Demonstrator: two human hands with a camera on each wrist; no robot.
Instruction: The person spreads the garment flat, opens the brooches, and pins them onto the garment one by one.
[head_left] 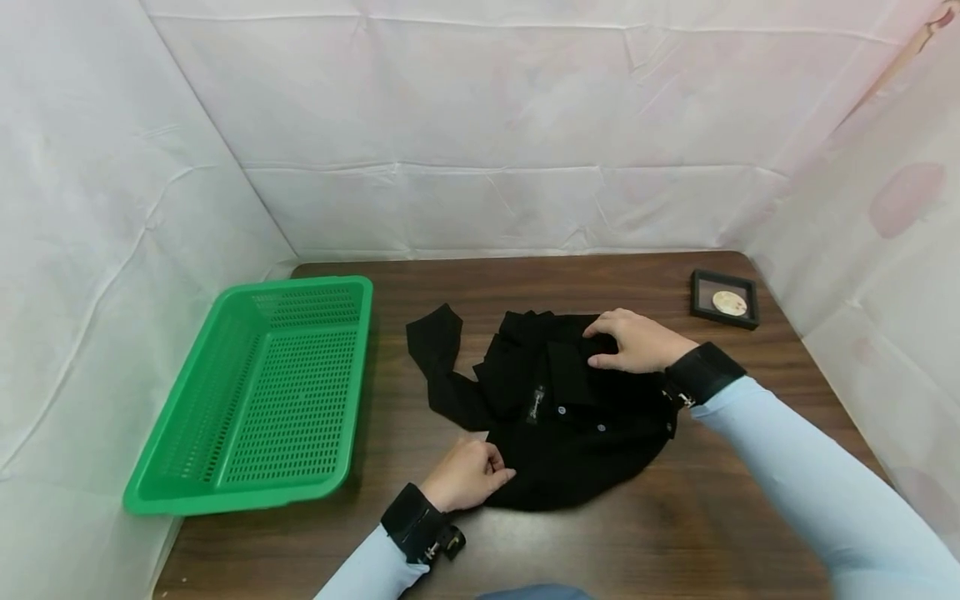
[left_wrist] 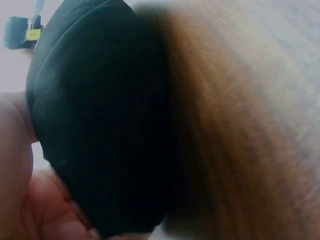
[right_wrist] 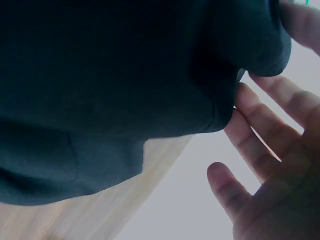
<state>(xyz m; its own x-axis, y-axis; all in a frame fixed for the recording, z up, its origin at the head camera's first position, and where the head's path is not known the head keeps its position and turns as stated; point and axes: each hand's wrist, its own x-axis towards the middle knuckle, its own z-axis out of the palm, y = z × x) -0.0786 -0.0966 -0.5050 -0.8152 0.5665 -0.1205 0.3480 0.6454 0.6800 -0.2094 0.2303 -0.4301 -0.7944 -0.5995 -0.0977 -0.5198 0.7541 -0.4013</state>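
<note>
A black button-up shirt (head_left: 570, 458) lies bunched on the table, with a label and small pale buttons showing and one sleeve (head_left: 438, 350) bent out to the left. At its lower left edge, my left hand (head_left: 468, 475) pinches the cloth; the left wrist view has black fabric (left_wrist: 105, 120) between thumb and fingers. My right hand (head_left: 637, 340) grips the upper right part of the shirt. Close up in the right wrist view, a fold of the fabric (right_wrist: 260, 45) sits between its thumb and index finger, while the little finger (right_wrist: 227, 187) stands away from the cloth.
A green perforated plastic basket (head_left: 348, 450) stands at the left of the brown wooden table (head_left: 645, 533). Near the back right corner lies a small black-framed box (head_left: 701, 312) with a round cream disc (head_left: 729, 303) in it. White sheeting (head_left: 480, 208) walls the back and both sides.
</note>
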